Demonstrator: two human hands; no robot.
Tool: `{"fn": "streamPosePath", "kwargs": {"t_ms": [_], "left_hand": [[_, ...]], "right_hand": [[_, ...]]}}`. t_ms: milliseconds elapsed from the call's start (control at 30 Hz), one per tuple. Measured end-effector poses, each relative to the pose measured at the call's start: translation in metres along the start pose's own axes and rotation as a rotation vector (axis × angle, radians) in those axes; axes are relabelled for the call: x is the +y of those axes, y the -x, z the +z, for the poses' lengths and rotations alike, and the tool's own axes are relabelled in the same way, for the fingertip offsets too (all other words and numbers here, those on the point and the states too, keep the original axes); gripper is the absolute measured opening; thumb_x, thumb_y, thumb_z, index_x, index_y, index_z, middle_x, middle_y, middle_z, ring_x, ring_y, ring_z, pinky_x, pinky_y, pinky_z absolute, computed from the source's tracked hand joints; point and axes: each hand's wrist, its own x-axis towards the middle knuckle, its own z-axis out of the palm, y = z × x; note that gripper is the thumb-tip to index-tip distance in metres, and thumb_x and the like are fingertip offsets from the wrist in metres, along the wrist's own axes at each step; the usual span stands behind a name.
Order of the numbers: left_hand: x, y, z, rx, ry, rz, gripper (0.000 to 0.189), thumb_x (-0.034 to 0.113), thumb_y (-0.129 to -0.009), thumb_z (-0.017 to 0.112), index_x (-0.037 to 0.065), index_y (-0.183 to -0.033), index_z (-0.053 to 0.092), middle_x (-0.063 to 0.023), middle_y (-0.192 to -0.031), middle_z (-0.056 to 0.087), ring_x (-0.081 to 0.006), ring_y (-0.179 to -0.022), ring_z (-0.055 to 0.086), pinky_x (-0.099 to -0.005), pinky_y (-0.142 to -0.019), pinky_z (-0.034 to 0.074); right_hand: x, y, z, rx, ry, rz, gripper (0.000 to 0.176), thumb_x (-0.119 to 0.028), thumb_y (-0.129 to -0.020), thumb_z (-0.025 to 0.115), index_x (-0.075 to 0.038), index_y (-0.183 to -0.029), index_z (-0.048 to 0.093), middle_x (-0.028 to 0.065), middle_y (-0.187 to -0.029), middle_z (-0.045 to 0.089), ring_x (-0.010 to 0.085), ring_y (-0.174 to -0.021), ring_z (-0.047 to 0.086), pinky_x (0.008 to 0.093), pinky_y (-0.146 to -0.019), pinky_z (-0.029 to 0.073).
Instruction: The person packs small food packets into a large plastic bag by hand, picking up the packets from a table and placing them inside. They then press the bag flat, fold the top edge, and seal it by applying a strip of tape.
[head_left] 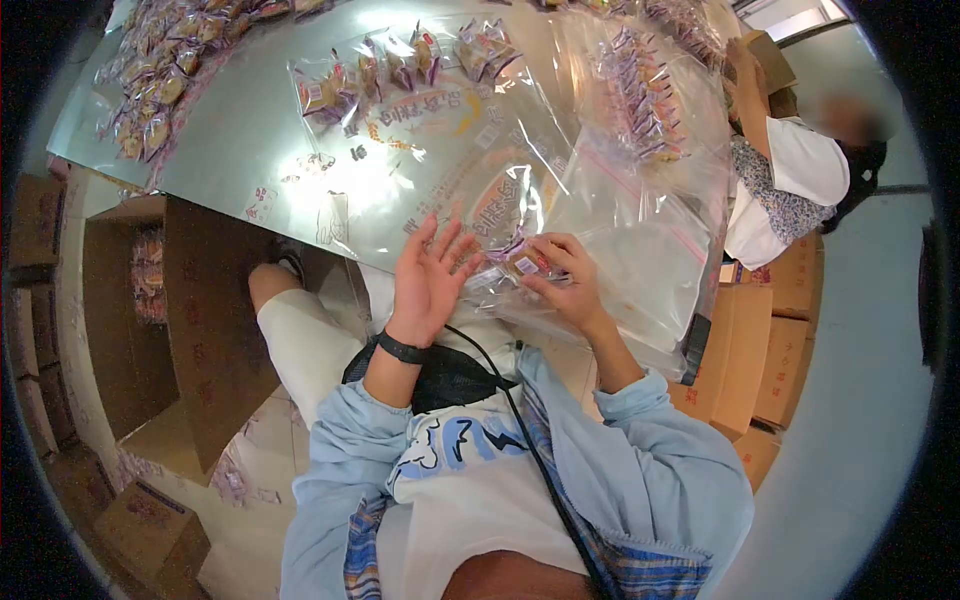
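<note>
My left hand (430, 275) is open, fingers spread, palm resting against the near edge of a clear printed plastic bag (440, 150) that lies on the metal table (240, 130). My right hand (560, 275) pinches a small wrapped snack packet (522, 264) at the mouth of the bag. Several wrapped snack packets (380, 70) sit at the far end of the bag. A black band circles my left wrist.
A heap of loose snack packets (160, 70) covers the table's far left. More clear bags with packets (640, 90) lie to the right. An open cardboard box (150, 300) stands at the left, stacked boxes (760, 350) at the right. Another person (790, 180) sits beyond.
</note>
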Motion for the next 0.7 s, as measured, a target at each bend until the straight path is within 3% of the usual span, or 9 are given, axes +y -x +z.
{"fn": "streamPosePath", "kwargs": {"t_ms": [67,167,200,300,333,433,467,600,700], "left_hand": [[0.000,-0.007,-0.008,-0.047,-0.052,0.026,0.059,0.031,-0.097,0.068,0.008,-0.146,0.046,-0.0140,-0.140,0.054,-0.0304,-0.124,0.057,-0.0460,-0.104,0.049],[0.007,0.004,0.013,0.009,-1.569,1.093,0.058,0.025,-0.094,0.072,0.005,-0.144,0.052,-0.0167,-0.140,0.056,-0.0327,-0.126,0.056,-0.0467,-0.104,0.047],[0.016,0.009,0.017,0.010,-1.902,1.154,0.059,0.024,-0.088,0.077,0.005,-0.141,0.058,-0.0176,-0.140,0.057,-0.0350,-0.129,0.054,-0.0485,-0.109,0.042],[0.026,0.001,0.016,-0.104,-2.171,1.126,0.064,0.032,-0.084,0.081,0.009,-0.140,0.060,-0.0153,-0.142,0.056,-0.0338,-0.129,0.053,-0.0514,-0.112,0.036],[0.025,-0.007,0.012,-0.043,-2.259,1.121,0.063,0.038,-0.080,0.082,0.014,-0.136,0.064,-0.0102,-0.138,0.060,-0.0312,-0.128,0.055,-0.0519,-0.111,0.036],[0.031,-0.019,0.001,-0.089,-2.234,0.997,0.056,0.037,-0.081,0.082,0.015,-0.130,0.067,-0.0053,-0.131,0.065,-0.0273,-0.126,0.055,-0.0518,-0.107,0.037],[0.031,-0.021,0.000,-0.093,-2.236,1.002,0.047,0.035,-0.083,0.080,0.016,-0.124,0.070,-0.0026,-0.122,0.068,-0.0260,-0.123,0.057,-0.0493,-0.105,0.039],[0.036,-0.023,0.002,-0.112,-2.178,0.910,0.044,0.038,-0.085,0.078,0.013,-0.121,0.071,-0.0050,-0.122,0.068,-0.0269,-0.120,0.057,-0.0472,-0.102,0.040],[0.041,-0.024,0.002,0.010,-2.273,1.100,0.041,0.040,-0.090,0.074,0.014,-0.122,0.073,-0.0062,-0.131,0.065,-0.0291,-0.125,0.056,-0.0482,-0.105,0.040]], "right_hand": [[-0.002,0.000,-0.008,0.005,0.050,0.022,0.056,-0.020,-0.078,0.089,-0.007,-0.130,0.071,0.0129,-0.123,0.065,0.0271,-0.111,0.064,0.0373,-0.096,0.052],[-0.003,0.000,-0.017,0.128,0.133,0.018,0.053,-0.020,-0.078,0.089,-0.008,-0.127,0.072,0.0134,-0.121,0.066,0.0282,-0.109,0.066,0.0376,-0.094,0.053],[-0.002,-0.001,-0.019,0.189,0.161,0.007,0.052,-0.020,-0.078,0.089,-0.008,-0.126,0.073,0.0137,-0.121,0.066,0.0284,-0.108,0.066,0.0374,-0.093,0.054],[-0.004,-0.008,-0.029,0.263,0.188,0.012,0.050,-0.020,-0.078,0.089,-0.008,-0.124,0.074,0.0155,-0.120,0.067,0.0303,-0.106,0.069,0.0373,-0.089,0.056],[-0.007,-0.008,-0.031,0.227,0.242,0.014,0.049,-0.021,-0.078,0.089,-0.009,-0.124,0.074,0.0160,-0.121,0.067,0.0312,-0.106,0.069,0.0376,-0.089,0.056],[-0.016,-0.013,-0.034,0.150,0.394,-0.010,0.048,-0.021,-0.078,0.088,-0.011,-0.122,0.073,0.0172,-0.125,0.065,0.0329,-0.106,0.069,0.0385,-0.088,0.057],[-0.019,-0.015,-0.031,0.141,0.436,-0.037,0.048,-0.022,-0.078,0.088,-0.012,-0.122,0.073,0.0173,-0.127,0.065,0.0330,-0.105,0.069,0.0389,-0.088,0.057],[-0.022,-0.019,-0.022,0.061,0.547,-0.157,0.047,-0.023,-0.077,0.087,-0.014,-0.121,0.072,0.0159,-0.132,0.063,0.0322,-0.103,0.070,0.0407,-0.085,0.057],[-0.032,-0.020,-0.015,0.029,0.507,-0.150,0.046,-0.021,-0.077,0.085,-0.016,-0.121,0.072,0.0148,-0.132,0.063,0.0326,-0.102,0.069,0.0426,-0.084,0.056]]}}
